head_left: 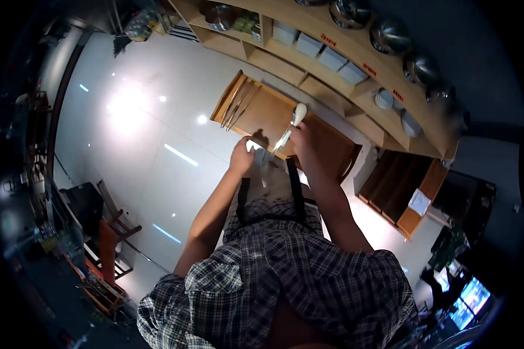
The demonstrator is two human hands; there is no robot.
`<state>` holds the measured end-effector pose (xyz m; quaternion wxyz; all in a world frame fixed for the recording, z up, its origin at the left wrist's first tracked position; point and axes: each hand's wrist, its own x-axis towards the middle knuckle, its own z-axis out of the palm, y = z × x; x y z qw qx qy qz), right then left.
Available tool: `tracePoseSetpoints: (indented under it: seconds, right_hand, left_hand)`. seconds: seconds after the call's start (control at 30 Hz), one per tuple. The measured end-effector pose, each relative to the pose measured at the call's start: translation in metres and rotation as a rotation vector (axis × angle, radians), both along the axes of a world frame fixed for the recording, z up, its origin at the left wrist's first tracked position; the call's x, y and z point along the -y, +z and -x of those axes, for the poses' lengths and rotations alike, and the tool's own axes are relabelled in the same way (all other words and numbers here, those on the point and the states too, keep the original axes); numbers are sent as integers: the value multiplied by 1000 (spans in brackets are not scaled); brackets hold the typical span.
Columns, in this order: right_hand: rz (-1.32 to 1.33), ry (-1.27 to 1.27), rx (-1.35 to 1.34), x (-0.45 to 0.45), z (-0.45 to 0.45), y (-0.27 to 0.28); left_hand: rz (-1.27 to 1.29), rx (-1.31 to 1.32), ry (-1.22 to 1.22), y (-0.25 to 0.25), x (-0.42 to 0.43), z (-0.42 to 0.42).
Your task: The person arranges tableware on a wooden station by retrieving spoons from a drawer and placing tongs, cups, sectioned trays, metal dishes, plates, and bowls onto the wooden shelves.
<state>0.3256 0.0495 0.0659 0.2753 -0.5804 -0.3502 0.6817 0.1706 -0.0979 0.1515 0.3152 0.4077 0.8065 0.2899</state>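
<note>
My right hand (297, 135) is closed round a white spoon-like utensil (300, 113), its rounded end pointing up and away from me. My left hand (243, 156) pinches a thin, clear or whitish piece (254, 145), perhaps a wrapper, which hangs down between my hands. Both hands are over the near edge of a brown wooden tray-like surface (273, 107). Several long, thin utensils (240, 104) lie side by side on its left part.
Beyond the wooden surface runs a shelf unit (297, 72) with white containers (333, 59), stacked bowls (383, 98) and metal pots (390, 36). A wooden rack (399, 189) stands at the right. Dark furniture and a chair (119, 224) are at the left on the pale floor (157, 128).
</note>
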Motion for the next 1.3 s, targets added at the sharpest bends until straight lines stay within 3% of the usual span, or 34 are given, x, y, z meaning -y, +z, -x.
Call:
tracePoseSetpoints:
  seconds: [0.1,0.17,0.33,0.47,0.57,0.67,0.73,0.83,0.93,1.1,1.17,1.3]
  right_hand:
    - [46,29,85,-7,22,-1]
    - [40,52,133,-6,29,-18]
    - [-22,42,235,-2,79,-80]
    - [41,-24,292,-5,114,-102]
    - [-49,79,448,-14,134,-112]
    - [-58,147,582,-18,141,-112]
    - [-33,130,570,-17,143,-107]
    - [-55,130,592,-21,144,-115]
    - [-73,153,626,-17,148,-119]
    - [-22,158,595,-19,150,-77]
    - [-206,94,736,-13,151,-79]
    - [-135,-44,822,6,141,-93]
  left_hand:
    - [120,-6,-119,-7,-10,29]
    - [25,-230,-230,-29,-12,38]
    - [75,-449,-520,-72,-41,86]
    - [90,-502,-673,-94,-57,115]
    - [-14,-477,-751,-98,-67,123]
    - [214,-307,-892,-122,-71,121]
    - [265,-356,-1049,-121,-66,113]
    - [61,-358,-965,-157,-51,106]
    - [32,-301,-930,-165,-46,105]
    - [145,-278,-923,-171,-47,94]
    - [139,-288,-898,-175,-49,94]
    - [202,-263,-925,-169,-48,94]
